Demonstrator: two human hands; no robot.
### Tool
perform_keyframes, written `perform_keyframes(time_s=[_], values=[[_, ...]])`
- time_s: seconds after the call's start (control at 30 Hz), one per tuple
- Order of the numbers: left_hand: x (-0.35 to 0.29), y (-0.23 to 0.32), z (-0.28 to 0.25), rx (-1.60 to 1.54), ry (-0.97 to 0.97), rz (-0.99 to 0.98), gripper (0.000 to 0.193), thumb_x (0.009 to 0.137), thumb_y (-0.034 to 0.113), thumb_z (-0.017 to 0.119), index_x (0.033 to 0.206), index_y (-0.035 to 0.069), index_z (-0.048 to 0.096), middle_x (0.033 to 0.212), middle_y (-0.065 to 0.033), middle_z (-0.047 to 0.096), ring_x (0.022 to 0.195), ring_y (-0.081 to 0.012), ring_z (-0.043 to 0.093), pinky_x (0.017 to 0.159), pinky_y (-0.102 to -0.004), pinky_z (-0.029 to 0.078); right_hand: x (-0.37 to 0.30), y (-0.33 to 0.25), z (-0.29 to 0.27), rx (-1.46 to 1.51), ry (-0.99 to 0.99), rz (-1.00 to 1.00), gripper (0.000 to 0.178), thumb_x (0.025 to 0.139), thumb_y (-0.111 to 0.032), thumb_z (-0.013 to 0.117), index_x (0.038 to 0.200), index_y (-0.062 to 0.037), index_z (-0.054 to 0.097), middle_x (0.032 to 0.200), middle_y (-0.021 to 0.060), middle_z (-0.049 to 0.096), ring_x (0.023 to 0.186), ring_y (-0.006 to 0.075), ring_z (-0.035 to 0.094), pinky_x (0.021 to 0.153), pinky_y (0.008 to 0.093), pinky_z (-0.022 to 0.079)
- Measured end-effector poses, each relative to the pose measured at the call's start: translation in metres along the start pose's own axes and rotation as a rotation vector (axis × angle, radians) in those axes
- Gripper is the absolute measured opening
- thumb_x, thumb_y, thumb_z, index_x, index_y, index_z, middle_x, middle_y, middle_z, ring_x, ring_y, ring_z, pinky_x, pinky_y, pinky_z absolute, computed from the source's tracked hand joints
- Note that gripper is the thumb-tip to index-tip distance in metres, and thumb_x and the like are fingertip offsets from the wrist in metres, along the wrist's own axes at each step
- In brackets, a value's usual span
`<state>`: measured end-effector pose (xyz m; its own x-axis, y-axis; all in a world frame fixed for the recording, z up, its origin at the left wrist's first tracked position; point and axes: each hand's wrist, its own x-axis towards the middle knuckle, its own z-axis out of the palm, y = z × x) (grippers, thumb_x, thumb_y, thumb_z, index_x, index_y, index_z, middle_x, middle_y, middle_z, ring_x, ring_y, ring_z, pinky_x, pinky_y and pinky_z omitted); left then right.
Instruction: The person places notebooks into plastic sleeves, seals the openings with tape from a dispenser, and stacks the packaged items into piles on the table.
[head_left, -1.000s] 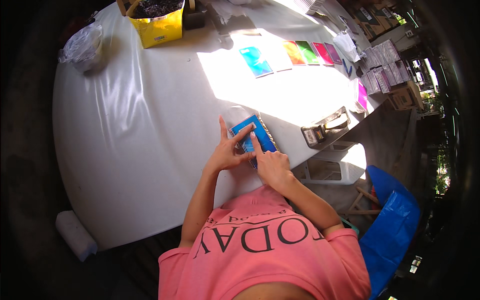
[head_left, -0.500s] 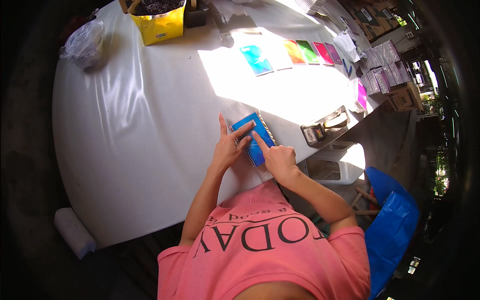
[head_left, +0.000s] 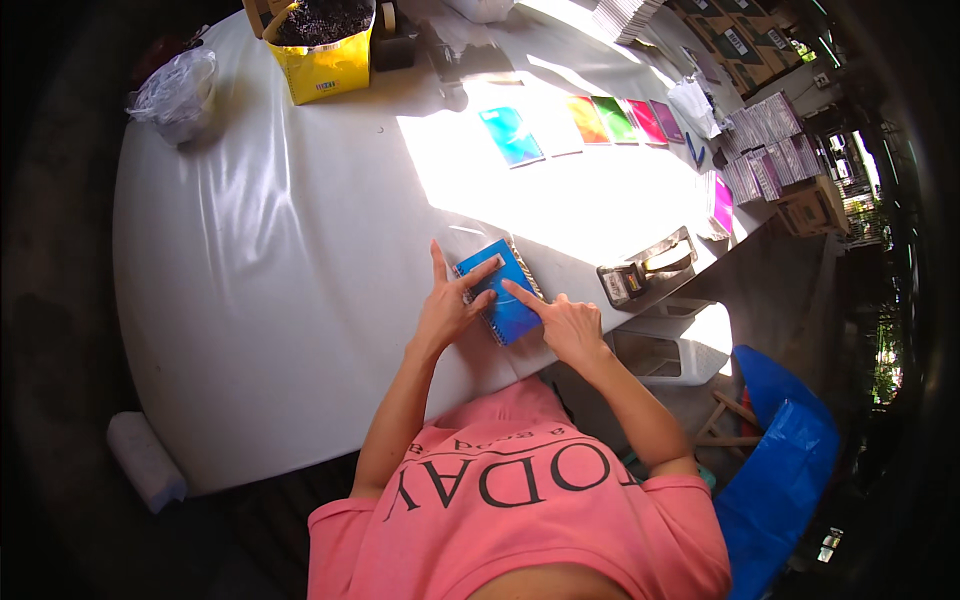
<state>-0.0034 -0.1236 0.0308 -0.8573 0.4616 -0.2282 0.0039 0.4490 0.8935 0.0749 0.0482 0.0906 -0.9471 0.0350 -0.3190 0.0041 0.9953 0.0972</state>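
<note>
A blue spiral-bound notebook (head_left: pixel 516 318) lies tilted on the white-covered table, close to my body. My left hand (head_left: pixel 450 306) rests along its spiral side with spread fingers; the index finger presses on the cover near a small white label (head_left: pixel 499 260), and the thumb touches the cover lower down. From the other side, my right hand (head_left: pixel 572 326) reaches over the notebook. Its index finger is stretched out with the tip on the cover just below the label, while the other fingers curl loosely around nothing.
A row of coloured notebooks (head_left: pixel 588 120) lies beyond in bright sunlight. To the right, a tape dispenser (head_left: pixel 625 284) stands by the table edge, above a white plastic stool (head_left: pixel 690 345). Far left are a yellow container (head_left: pixel 328 72) and a plastic bag (head_left: pixel 178 95); notebook stacks (head_left: pixel 762 125) stand far right.
Both hands stay on the notebook. My right hand has drawn slightly to the right, its index fingertip still on the cover. The whole view has shifted a little.
</note>
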Motion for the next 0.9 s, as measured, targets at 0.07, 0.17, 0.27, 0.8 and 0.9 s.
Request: perform_keyframes(time_s=[0.07,0.17,0.27,0.8,0.9], values=[[0.000,0.000,-0.005,-0.033,-0.026,-0.057,0.045,0.081,0.021,0.068,0.122,0.035,0.057,0.148,-0.0258,-0.010,0.113,-0.0338,0.053,0.094,-0.0382,0.046,0.006,0.020,0.003,0.115,-0.022,0.066,0.067,0.083,-0.010,0.049,0.141,-0.0370,0.028,0.078,0.0138,0.057,0.066,0.0290,0.061,0.062,0.0436,0.049],[-0.010,-0.002,0.003,0.160,0.019,0.034,0.065,0.084,0.017,0.065,0.140,0.030,0.035,0.149,-0.0224,-0.005,0.103,-0.0286,0.059,0.087,-0.0360,0.050,0.032,0.052,0.035,0.634,0.080,0.174,0.061,0.088,-0.023,0.052,0.144,-0.0230,0.027,0.098,0.0165,0.058,0.093,0.0293,0.059,0.083,0.0394,0.046],[-0.023,-0.016,0.035,-0.625,0.472,-0.094,0.095,0.081,0.024,0.070,0.147,0.020,0.002,0.149,-0.0163,0.001,0.113,-0.0277,0.052,0.091,-0.0372,0.047,0.063,0.036,0.070,1.244,0.025,0.239,0.075,0.085,-0.043,0.059,0.142,-0.0055,0.028,0.132,0.0165,0.046,0.126,0.0259,0.040,0.102,0.0338,0.033],[0.008,-0.020,0.051,-0.363,0.315,0.517,0.138,0.030,0.035,0.094,0.142,0.008,0.018,0.118,-0.0162,0.049,0.112,-0.0303,0.050,0.095,-0.0405,0.043,0.023,0.065,0.016,1.471,0.248,-0.411,0.095,0.056,-0.017,0.085,0.138,-0.0171,0.036,0.148,0.0131,0.021,0.140,0.0301,0.006,0.110,0.0457,0.019],[0.009,-0.029,0.050,-0.298,0.204,0.471,0.140,0.029,0.035,0.094,0.143,0.008,0.017,0.119,-0.0170,0.048,0.113,-0.0316,0.049,0.097,-0.0422,0.041,0.023,0.079,-0.028,1.028,0.281,-0.615,0.045,0.060,-0.017,0.082,0.100,-0.0180,0.061,0.148,0.0092,0.024,0.141,0.0302,0.006,0.111,0.0477,0.016]])
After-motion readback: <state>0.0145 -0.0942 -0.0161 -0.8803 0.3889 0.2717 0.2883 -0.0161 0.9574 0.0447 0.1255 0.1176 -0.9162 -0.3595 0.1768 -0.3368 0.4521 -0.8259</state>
